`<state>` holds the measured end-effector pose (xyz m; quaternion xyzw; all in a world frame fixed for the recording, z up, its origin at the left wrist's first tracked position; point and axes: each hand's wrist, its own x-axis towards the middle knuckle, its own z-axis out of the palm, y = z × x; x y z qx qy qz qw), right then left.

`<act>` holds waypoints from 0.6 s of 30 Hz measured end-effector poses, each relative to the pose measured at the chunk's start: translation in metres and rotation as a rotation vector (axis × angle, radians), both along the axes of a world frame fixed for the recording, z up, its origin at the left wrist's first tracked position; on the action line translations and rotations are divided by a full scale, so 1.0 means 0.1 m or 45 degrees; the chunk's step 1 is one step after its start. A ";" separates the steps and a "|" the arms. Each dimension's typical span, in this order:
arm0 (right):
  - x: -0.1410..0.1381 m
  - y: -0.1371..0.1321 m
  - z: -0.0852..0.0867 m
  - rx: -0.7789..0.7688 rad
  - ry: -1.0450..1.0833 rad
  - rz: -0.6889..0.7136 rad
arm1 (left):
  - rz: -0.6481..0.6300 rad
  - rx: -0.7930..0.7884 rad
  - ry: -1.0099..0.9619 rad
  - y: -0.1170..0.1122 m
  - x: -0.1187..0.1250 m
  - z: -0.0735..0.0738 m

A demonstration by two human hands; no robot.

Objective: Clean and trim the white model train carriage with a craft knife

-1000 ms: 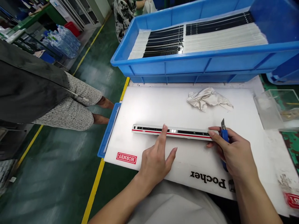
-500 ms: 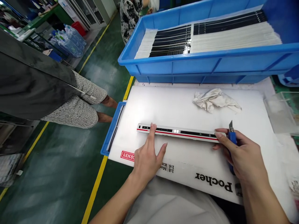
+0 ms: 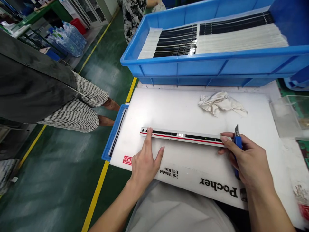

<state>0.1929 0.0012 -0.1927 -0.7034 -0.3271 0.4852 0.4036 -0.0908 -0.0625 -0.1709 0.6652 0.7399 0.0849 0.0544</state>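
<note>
A long white model-train side panel [image 3: 185, 136] with a red stripe and black windows lies across a white board [image 3: 183, 109]. My left hand [image 3: 145, 161] rests flat on the board, fingers stretched, its fingertips pressing the panel's left end. My right hand [image 3: 243, 159] is closed around a blue utility knife [image 3: 238, 141], blade pointing up, while its forefinger touches the panel's right end.
A crumpled white cloth [image 3: 220, 103] lies on the board behind the panel. A blue crate [image 3: 205, 66] full of stacked panels stands beyond. A clear plastic box [image 3: 289, 112] sits at right. Another person in striped clothing [image 3: 72, 109] stands on the green floor at left.
My left hand has slid left along the panel, from near its middle to its left end. My right hand with the knife has stayed at the right end.
</note>
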 end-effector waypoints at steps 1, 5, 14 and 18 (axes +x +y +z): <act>0.00 0.00 0.00 -0.001 0.002 0.001 | 0.010 0.000 -0.004 0.00 -0.01 0.00; 0.01 0.00 0.00 -0.005 0.009 0.007 | 0.113 -0.021 0.043 -0.01 -0.04 0.01; 0.00 0.00 0.01 0.002 -0.005 0.025 | 0.080 -0.104 0.157 0.04 -0.03 0.12; 0.00 0.01 -0.02 0.017 -0.037 0.070 | 0.018 0.046 0.082 0.13 -0.05 0.20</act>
